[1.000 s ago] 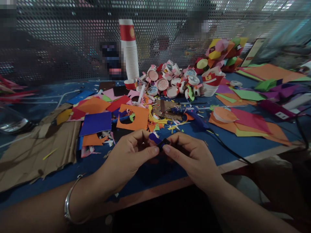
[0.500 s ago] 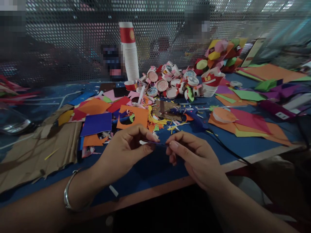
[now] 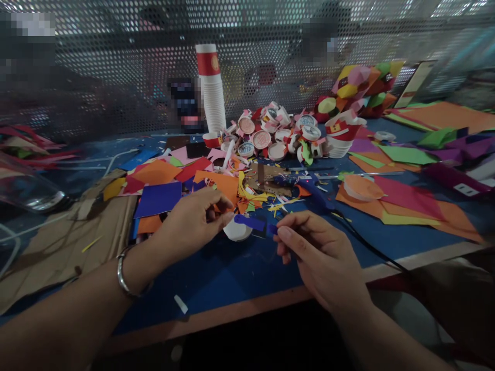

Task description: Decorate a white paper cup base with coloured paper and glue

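Observation:
A narrow blue paper strip [image 3: 252,222] spans the space between my two hands, its face turned partly toward me. My right hand [image 3: 319,252] pinches its right end between thumb and fingers. The left end meets the thumb tip of my left hand [image 3: 195,219], whose fingers are curled in a pinch. A silver bangle [image 3: 121,273] circles my left wrist. Just below the left fingertips is a white round cup piece [image 3: 237,231], partly hidden by the strip and fingers; whether it touches the hand I cannot tell.
A blue glue gun [image 3: 315,190] with a black cord lies beyond my right hand. Cut cup bottoms [image 3: 261,139] are heaped behind, beside a tall paper cup stack [image 3: 214,103]. Colored paper [image 3: 160,198] and cardboard [image 3: 50,250] lie left; orange sheets [image 3: 398,208] lie right.
My hands have moved apart, the left one leftward. The strip, seen edge-on before, now shows its blue face, and more of the white round piece is visible. The view has shifted slightly.

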Demonstrator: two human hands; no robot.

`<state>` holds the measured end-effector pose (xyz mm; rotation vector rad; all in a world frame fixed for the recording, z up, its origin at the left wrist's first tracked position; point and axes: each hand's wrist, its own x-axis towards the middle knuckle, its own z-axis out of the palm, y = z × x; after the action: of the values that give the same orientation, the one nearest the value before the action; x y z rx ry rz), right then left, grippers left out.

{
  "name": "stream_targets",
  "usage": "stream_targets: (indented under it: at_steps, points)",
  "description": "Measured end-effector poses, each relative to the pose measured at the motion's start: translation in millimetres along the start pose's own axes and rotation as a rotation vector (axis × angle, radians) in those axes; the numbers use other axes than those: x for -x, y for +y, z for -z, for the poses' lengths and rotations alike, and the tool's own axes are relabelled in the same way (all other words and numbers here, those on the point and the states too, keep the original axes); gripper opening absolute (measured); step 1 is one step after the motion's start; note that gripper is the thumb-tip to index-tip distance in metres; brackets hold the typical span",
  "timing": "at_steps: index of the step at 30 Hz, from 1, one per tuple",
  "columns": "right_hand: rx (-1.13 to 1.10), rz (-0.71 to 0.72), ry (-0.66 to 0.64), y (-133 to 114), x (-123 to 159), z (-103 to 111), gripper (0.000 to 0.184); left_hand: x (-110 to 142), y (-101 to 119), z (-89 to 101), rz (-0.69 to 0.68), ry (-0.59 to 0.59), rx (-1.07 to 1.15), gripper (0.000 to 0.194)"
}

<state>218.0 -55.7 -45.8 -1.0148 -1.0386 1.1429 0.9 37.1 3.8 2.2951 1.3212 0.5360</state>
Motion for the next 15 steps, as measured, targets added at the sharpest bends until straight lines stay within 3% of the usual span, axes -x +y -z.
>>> stream_targets:
  at_steps: [9,15]
  points:
    - [0.082,0.055,0.040,4.3,1.5,2.8,0.007,-3.7,-5.5,-0.6,0.030,-0.098,-0.126,0.009]
    - [0.073,0.070,0.056,5.0,1.3,1.7,0.007,-0.4,-0.9,5.2,0.100,-0.011,-0.011,0.013]
